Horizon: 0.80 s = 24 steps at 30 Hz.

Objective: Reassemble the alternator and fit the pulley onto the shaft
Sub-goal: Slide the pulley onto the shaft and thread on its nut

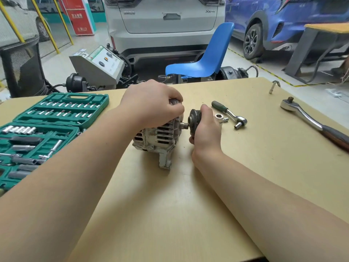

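Bare forearms reach over the smooth tan table (170, 214), left hand (151, 104) gripping the ribbed, grimy alternator (158, 138) mid-table, right hand (205, 127) clasping the dark grooved pulley (194, 121) at the shaft (184, 125) tip.

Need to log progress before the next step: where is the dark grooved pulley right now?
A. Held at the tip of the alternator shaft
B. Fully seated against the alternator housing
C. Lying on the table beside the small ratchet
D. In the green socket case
A: the right hand holds the dark grooved pulley at the tip of the bare metal shaft, which shows between it and the grey alternator housing that the left hand steadies.
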Motion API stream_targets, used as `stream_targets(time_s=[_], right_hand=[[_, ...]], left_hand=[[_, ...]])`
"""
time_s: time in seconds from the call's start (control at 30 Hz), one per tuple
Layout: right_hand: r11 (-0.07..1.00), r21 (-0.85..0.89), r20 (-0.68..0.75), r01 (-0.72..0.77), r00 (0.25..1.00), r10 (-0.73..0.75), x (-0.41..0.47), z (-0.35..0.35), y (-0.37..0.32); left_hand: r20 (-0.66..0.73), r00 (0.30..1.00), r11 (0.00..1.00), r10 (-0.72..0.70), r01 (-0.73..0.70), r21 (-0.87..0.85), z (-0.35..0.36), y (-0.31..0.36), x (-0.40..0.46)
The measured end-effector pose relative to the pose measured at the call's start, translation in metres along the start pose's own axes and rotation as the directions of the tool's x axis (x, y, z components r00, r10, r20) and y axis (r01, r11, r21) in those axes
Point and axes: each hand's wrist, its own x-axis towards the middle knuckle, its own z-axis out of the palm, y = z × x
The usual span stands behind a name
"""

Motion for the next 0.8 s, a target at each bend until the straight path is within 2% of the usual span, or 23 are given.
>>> stream_targets(time_s=[0.13, 0.4, 0.8], right_hand=[[1.0, -0.02, 0.001, -0.011, 1.0, 0.011, -0.001, 0.0, 0.001], [0.997, -0.072, 0.072, -0.022, 0.997, 0.027, -0.007, 0.002, 0.006], [0.991, -0.129, 0.103, 0.035, 0.994, -0.022, -0.002, 0.005, 0.014]], left_hand=[[-0.008, 1.0, 1.0, -0.017, 0.017, 0.009, 0.001, 0.001, -0.001], [-0.166, 0.979, 0.991, -0.119, 0.107, -0.076, 0.007, -0.003, -0.021], [-0.121, 0.977, 0.976, -0.173, 0.187, 0.112, 0.008, 0.013, -0.014]])
